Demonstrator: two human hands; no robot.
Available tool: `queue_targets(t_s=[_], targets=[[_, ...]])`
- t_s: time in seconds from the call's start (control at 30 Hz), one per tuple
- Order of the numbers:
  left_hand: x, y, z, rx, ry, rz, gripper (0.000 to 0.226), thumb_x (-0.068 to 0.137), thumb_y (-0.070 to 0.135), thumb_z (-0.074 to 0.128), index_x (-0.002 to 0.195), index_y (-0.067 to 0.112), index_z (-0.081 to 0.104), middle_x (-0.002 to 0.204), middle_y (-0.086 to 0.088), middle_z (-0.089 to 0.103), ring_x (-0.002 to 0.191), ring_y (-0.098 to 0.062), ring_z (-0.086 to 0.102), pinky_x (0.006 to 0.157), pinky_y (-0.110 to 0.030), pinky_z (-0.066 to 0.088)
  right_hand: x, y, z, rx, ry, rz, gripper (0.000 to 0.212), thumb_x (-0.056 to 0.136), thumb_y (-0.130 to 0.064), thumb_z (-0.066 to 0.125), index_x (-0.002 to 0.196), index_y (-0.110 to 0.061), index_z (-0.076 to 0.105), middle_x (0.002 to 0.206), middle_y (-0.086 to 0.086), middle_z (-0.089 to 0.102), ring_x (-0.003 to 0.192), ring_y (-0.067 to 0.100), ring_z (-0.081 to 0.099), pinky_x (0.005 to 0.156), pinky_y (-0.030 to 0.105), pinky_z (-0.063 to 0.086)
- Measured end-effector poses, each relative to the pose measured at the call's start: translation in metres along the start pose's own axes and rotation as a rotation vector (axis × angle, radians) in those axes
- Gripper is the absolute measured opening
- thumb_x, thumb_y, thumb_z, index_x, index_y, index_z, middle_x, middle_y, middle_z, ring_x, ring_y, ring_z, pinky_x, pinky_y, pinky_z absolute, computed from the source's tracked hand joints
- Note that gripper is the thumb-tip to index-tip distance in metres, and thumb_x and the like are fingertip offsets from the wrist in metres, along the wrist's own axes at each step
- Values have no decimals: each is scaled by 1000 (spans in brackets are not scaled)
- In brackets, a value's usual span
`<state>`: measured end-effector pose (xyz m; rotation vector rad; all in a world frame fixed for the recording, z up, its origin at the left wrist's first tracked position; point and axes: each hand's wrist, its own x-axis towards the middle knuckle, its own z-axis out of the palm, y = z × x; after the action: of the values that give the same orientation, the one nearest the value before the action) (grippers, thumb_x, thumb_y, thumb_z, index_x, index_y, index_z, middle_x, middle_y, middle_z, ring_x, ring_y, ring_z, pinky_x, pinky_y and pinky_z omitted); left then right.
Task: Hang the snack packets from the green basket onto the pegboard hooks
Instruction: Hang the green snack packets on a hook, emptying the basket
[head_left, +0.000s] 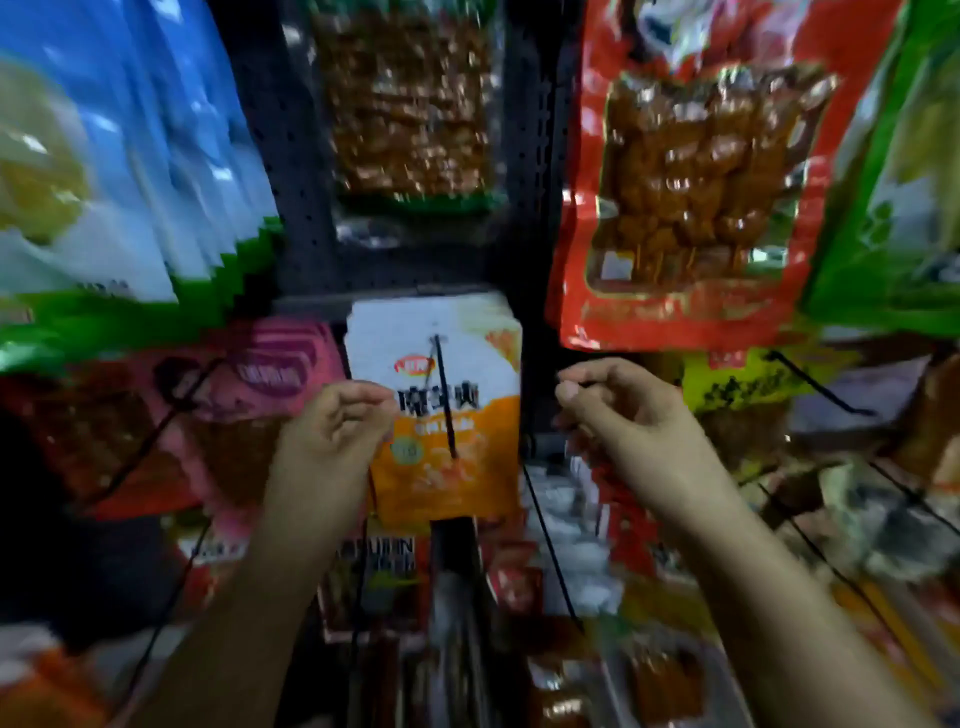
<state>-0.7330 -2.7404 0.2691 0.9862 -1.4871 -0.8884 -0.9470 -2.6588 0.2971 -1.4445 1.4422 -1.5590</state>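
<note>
A white-and-orange snack packet (441, 410) hangs upright on a black hook (444, 395) at the centre of the dark pegboard (291, 156), more packets stacked behind it.

A row of blue-and-green bags (119, 156) hangs at upper left, a clear pack of brown strips (410, 104) at top centre, and a red pack showing brown skewers (691, 182) at upper right, just beside a green pack (893, 208). Lower down hang a pink pack (249, 374) and a yellow-green pack (737, 384); the red and white packs (571, 545) below are blurred
</note>
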Motion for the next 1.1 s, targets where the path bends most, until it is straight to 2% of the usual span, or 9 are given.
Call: queue_targets(t_s=[0.17,0.3,0.47,0.53,0.73,0.8,0.87,1.0,1.1], targets=[[-89,-34,44,73,-178,-145,23,87,9,62,76,29,58,74,7,62,63,4,58,56,-4,42,-90,64,-45,-1,69,215,7,91,-11,58,93,-5,61,50,-12,59,45,-4,50,46,11,40],[-156,-71,105,45,-322,-283,24,87,6,61,78,28,58,72,10,61,61,12,56,60,-4,43,-156,130,-79,-28,85,378,4,89,-11,61,86,-13,62,63,9,55,48,1,53,47,16,42],[-238,-146,187,64,-494,-447,22,86,6,63,82,28,60,81,11,64,75,-5,63,70,-16,48,-240,244,-121,-130,161,658,14,89,-12,61,80,-23,61,61,-4,65,52,4,58,49,16,42],[-275,-193,216,110,-578,-502,17,86,5,63,87,22,59,82,5,63,78,-12,61,75,-21,47,-279,303,-137,-199,169,803,6,89,-16,61,84,-19,63,71,5,67,62,18,60,58,27,42],[-403,-391,277,278,-782,-778,18,86,-7,58,89,10,56,79,-2,58,67,4,56,65,-9,41,-402,497,-153,-349,121,1148,9,88,-16,64,80,-21,63,86,17,70,86,36,67,80,44,52],[-442,-461,293,311,-818,-871,22,86,-8,58,87,14,53,80,0,57,76,-9,55,70,-20,43,-434,559,-148,-421,28,1183,7,90,-22,62,86,-19,66,98,23,69,95,40,65,81,44,49],[-476,-529,310,355,-869,-914,21,86,-4,58,89,15,52,86,-1,57,84,-17,53,76,-25,42,-461,622,-141,-491,-66,1241,26,92,-29,59,103,-8,69,106,24,67,101,40,63,82,42,48],[-527,-651,343,440,-854,-1067,22,90,3,56,111,8,52,101,-10,55,73,-13,53,54,-16,48,-500,744,-132,-566,-254,1338,39,93,-33,55,120,-6,62,123,22,62,114,34,58,92,40,46],[-550,-706,368,489,-935,-1172,47,90,3,55,134,3,41,132,-18,50,116,-34,53,97,-41,46,-509,815,-133,-581,-268,1389,39,92,-28,58,124,-6,60,127,21,59,116,32,56,90,33,44]])
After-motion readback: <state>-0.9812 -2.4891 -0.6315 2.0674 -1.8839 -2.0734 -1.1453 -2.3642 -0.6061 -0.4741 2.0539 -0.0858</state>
